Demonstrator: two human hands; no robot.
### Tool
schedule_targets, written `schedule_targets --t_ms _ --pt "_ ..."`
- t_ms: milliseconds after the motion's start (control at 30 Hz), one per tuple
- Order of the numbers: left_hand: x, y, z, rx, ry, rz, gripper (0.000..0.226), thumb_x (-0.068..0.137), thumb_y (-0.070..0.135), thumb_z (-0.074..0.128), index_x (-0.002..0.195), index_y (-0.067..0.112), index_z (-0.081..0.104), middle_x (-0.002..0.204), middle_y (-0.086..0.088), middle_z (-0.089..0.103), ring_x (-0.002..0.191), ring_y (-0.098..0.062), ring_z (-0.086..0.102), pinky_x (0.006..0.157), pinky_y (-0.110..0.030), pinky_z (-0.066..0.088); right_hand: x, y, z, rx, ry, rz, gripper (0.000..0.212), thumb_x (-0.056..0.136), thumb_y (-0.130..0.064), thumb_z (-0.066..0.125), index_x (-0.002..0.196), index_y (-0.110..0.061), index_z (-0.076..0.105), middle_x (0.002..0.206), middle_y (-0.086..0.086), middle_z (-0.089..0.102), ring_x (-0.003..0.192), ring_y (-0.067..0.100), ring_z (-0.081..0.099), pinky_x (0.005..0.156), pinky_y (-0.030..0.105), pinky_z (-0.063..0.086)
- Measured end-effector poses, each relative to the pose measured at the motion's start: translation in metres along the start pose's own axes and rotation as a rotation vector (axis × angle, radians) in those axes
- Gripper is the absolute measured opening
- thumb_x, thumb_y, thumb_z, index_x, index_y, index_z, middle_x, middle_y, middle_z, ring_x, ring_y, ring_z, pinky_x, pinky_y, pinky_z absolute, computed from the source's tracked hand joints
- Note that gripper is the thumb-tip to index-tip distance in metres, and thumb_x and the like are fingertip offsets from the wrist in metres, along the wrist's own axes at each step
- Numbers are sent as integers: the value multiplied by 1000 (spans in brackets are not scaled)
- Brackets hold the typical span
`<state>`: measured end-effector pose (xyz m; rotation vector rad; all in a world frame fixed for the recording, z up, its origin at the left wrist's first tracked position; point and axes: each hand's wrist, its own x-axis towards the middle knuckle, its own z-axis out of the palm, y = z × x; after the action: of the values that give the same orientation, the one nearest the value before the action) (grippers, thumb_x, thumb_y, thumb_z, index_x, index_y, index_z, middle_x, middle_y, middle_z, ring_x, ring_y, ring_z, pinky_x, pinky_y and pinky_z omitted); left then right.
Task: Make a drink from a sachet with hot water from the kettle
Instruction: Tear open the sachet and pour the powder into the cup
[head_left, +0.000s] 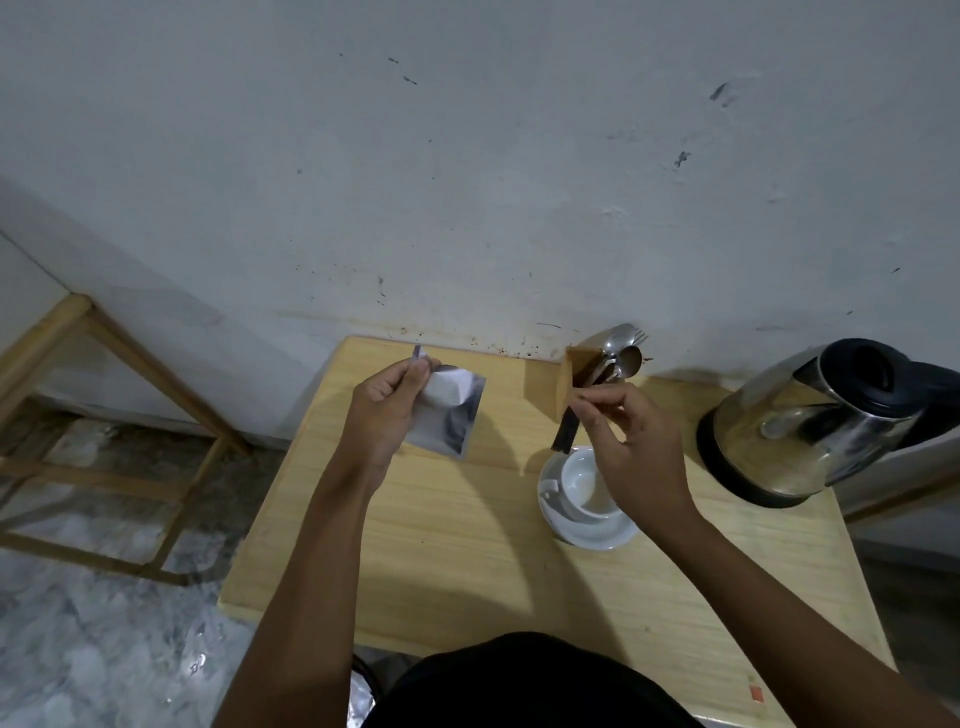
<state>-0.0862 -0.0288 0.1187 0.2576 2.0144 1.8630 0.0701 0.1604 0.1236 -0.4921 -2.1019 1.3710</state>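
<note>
My left hand holds a silver foil pouch up over the far left part of the wooden table; something white shows at the pouch's top. My right hand pinches the top of a narrow dark brown sachet, which hangs down just above the far rim of a white cup. The cup stands on a white saucer and looks empty. A steel kettle with a black lid and base stands at the table's right edge, apart from both hands.
A wooden holder with spoons and a fork stands against the wall, just behind my right hand. A wooden frame stands on the marble floor to the left. The wall runs along the table's far edge.
</note>
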Motion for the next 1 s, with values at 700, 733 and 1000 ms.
schedule_targets --t_ms 700,733,1000 --pt "-36 -28 -2 43 126 -156 21 88 42 62 99 30 75 99 14 74 103 -5 62 88 -23 46 1 38 85 1 -356 490 27 99 -22 48 112 -14 70 111 -3 69 101 14 64 86 30 48" --pt "-36 -29 -1 41 128 -160 22 88 43 62 100 29 74 100 12 74 103 -7 62 88 -25 47 -1 34 80 126 -375 553 26 98 -22 49 111 -15 71 110 -3 70 102 13 65 89 32 50" --pt "-41 -19 38 39 -6 -130 23 90 38 60 95 20 73 82 7 68 78 -8 60 73 -24 47 -22 38 48 114 -451 440 14 94 -23 62 89 -15 72 84 11 72 84 29 67 79 42 54"
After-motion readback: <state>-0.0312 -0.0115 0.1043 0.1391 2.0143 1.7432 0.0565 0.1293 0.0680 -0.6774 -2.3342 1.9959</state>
